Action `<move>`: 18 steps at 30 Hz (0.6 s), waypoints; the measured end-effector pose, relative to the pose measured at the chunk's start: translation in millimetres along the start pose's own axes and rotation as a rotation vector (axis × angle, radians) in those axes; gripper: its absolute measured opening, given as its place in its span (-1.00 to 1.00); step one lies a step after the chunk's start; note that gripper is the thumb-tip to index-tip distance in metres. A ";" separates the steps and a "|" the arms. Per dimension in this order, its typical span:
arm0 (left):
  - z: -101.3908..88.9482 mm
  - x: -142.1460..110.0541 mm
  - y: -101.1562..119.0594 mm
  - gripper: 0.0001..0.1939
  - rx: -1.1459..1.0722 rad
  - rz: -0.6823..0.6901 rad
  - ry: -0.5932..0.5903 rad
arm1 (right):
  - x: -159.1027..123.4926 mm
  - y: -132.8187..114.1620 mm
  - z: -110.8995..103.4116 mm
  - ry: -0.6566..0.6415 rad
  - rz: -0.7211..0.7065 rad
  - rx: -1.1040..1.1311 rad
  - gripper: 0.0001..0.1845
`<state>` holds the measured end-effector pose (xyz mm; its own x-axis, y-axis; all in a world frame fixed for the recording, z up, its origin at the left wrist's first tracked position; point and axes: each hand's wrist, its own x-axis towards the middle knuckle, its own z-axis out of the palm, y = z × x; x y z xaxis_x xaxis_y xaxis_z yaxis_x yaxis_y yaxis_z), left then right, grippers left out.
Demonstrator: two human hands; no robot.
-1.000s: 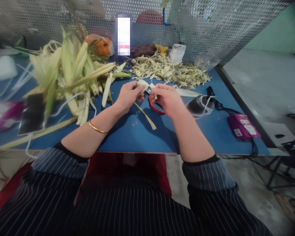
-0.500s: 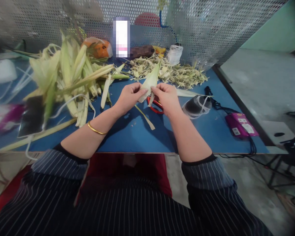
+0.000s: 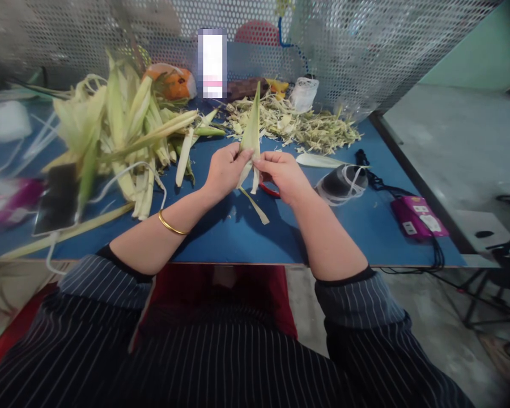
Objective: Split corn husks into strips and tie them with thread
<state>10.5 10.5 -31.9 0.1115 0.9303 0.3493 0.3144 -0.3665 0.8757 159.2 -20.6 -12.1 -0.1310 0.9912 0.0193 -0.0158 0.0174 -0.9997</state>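
Between my two hands a pale green corn husk stands with its pointed tip up and away from me. My left hand pinches its left side between thumb and fingers. On the other side my right hand is closed on the husk's lower right edge. Below the fingers the husk's bottom is split into two flaps. Red-handled scissors lie on the table, partly covered by my right hand. A narrow husk strip rests just below my hands.
Left is a big pile of corn husks, with a phone and white cable beside it. Behind my hands lie shredded husk scraps. At right are a dark object wrapped in white cord and a purple power strip.
The husk has turned more upright, its tip swinging left, and its lower end now shows two parted flaps. My right hand has shifted slightly left and down, covering more of the scissors.
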 end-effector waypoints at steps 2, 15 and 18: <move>-1.4 0.7 0.8 -0.68 0.024 0.012 -0.004 | 0.3 -1.0 -2.5 -0.019 0.031 0.040 -0.59; -4.5 1.4 1.9 -0.63 0.042 0.029 0.000 | 1.7 -4.8 -14.5 0.093 -0.078 -0.126 -0.70; -0.8 -4.6 6.8 -0.61 0.058 0.032 -0.038 | 2.8 -1.2 -10.9 0.230 -0.260 -0.382 -0.70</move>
<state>11.4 3.7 -27.3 0.1576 0.9183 0.3632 0.3636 -0.3959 0.8432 169.7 -16.5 -11.0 0.0512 0.9501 0.3077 0.3503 0.2714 -0.8964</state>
